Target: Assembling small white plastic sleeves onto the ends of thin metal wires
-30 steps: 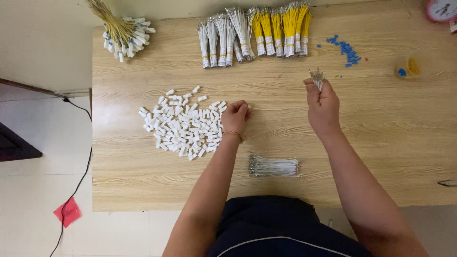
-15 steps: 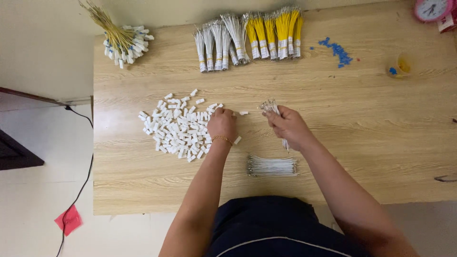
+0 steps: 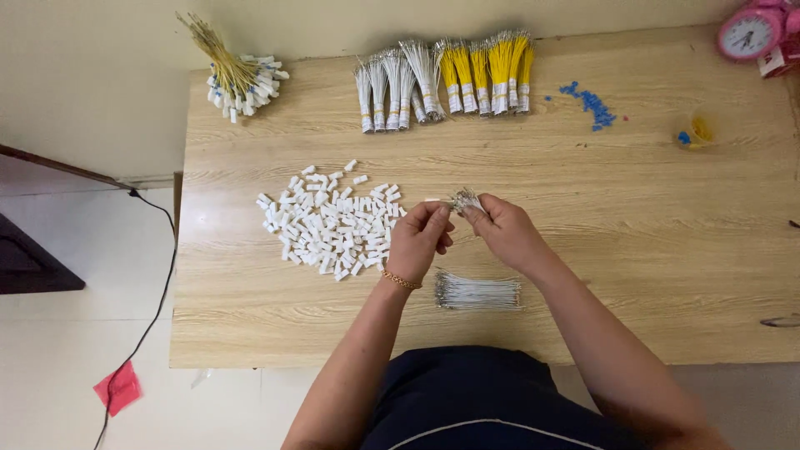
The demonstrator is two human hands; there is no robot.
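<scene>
My right hand [image 3: 505, 231] grips a small bunch of thin grey wires [image 3: 464, 200] over the middle of the wooden table [image 3: 650, 250]. Beside it, my left hand [image 3: 419, 238] pinches a small white connector piece against the wire tips; a gold bracelet sits on that wrist. Just left of my left hand lies a heap of several white connectors [image 3: 327, 223]. A loose bundle of grey wires [image 3: 477, 292] rests on the table below my hands, near the front edge.
Along the back edge lie bundles of grey wires [image 3: 392, 82] and yellow wires [image 3: 490, 70]. A yellow bundle fitted with white connectors [image 3: 236, 77] lies at the back left. Blue bits [image 3: 590, 103], a pink clock [image 3: 747, 32], a floor cable [image 3: 158, 292].
My right hand came down from the right with the wire bunch and met my left hand, which lifted off the connector heap. The camera view shifted slightly.
</scene>
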